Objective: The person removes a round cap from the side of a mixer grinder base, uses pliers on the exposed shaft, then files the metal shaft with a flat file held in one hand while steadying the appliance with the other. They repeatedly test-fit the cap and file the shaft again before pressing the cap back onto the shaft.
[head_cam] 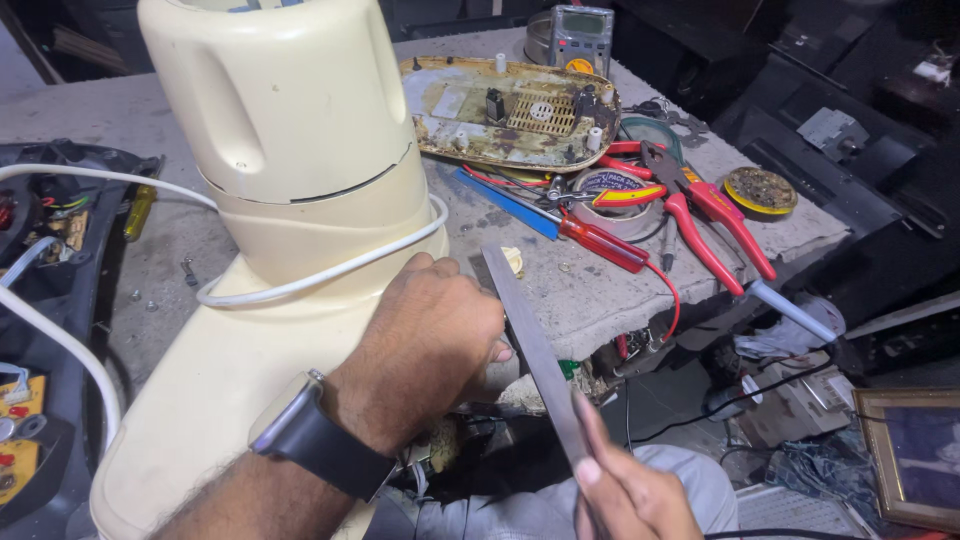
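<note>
Around: a rusted cream base plate [508, 112], red-handled pliers [712, 215], a red-handled screwdriver [603, 243] and a grey multimeter [582, 36] lie on the rough grey bench [590, 290].
In the way: a white cord [330, 268] loops round the cream plastic appliance body [290, 190].
Left hand [432, 340]: my fingers are curled shut against the appliance's lower edge; what they grip is hidden.
Right hand [632, 490]: my fingers pinch the near end of a flat grey metal file [532, 345], which slants up towards my left hand.

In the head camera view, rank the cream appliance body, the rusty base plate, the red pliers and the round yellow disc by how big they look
1. Cream appliance body, though nearest the camera
2. Rusty base plate
3. Red pliers
4. Round yellow disc
</note>
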`<state>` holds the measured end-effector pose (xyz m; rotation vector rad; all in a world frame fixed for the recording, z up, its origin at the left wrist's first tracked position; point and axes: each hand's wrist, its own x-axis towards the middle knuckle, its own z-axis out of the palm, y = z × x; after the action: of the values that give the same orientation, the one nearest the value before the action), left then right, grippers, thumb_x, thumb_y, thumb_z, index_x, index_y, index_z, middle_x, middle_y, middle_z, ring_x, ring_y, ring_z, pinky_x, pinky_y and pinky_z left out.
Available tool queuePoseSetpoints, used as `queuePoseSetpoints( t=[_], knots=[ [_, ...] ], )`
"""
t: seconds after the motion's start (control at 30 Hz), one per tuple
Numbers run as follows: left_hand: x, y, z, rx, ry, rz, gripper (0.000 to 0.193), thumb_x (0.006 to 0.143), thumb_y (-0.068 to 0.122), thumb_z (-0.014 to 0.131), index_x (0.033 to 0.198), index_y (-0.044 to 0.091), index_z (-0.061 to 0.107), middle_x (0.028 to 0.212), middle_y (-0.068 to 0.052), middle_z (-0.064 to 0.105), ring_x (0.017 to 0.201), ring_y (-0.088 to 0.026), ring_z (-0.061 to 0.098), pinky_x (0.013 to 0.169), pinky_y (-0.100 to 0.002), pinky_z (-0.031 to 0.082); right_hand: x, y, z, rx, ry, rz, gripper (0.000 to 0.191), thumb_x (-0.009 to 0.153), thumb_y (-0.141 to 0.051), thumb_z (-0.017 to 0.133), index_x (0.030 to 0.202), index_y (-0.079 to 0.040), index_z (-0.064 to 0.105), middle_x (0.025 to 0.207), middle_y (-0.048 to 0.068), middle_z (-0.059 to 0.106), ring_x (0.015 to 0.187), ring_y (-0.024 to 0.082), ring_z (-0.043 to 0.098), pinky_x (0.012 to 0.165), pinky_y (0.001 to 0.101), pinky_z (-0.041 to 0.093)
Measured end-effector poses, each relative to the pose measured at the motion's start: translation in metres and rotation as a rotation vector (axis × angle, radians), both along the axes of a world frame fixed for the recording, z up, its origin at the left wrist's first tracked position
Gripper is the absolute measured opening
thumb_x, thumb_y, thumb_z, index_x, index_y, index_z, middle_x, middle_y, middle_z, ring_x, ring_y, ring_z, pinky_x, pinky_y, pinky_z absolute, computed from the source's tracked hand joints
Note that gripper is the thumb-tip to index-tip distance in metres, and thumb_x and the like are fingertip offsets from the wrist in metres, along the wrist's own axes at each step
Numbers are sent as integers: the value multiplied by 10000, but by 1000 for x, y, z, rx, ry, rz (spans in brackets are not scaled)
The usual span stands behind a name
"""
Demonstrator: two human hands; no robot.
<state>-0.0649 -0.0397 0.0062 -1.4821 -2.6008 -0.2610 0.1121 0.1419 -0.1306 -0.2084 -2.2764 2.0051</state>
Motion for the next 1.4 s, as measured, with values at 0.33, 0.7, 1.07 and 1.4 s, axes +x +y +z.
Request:
queuePoseSetpoints(
  t=[0.33, 0.7, 1.07, 1.4],
  knots=[
    [8, 7, 11, -132, -47, 106, 368, 810, 411, 762, 855, 47, 786, 839, -153, 727, 957, -340, 616, 852, -467, 461, -85, 0, 80, -197, -118, 24, 610, 996, -243, 520, 1594, -178, 420, 530, 64, 572, 296, 82, 353, 298, 245, 286],
    [10, 10, 16, -183, -46, 135, 407, 807, 446, 756, 869, 45, 794, 852, -159, 721, 987, -335, 608, 874, -456, 468, -12, 7, 41, -212, -135, -55, 651, 977, -239, 541, 1616, -172, 439, 536, 84, 604, 363, 82, 419, 331, 247, 310],
    [9, 11, 16, -157, -69, 127, 377, 801, 412, 766, 832, 37, 784, 830, -191, 714, 927, -371, 621, 857, -473, 476, 15, 14, -11, -54, -147, -79, 666, 943, -182, 547, 1605, -160, 478, 537, 33, 638, 450, 76, 552, 462, 225, 446],
    [5, 8, 12, -54, -49, 74, 348, 761, 357, 800, 771, 11, 764, 797, -199, 706, 891, -390, 623, 833, -485, 470, -60, -12, 60, 3, -209, -44, 623, 993, -259, 475, 1612, -251, 403, 481, 24, 545, 342, 99, 403, 357, 256, 355]
  ],
)
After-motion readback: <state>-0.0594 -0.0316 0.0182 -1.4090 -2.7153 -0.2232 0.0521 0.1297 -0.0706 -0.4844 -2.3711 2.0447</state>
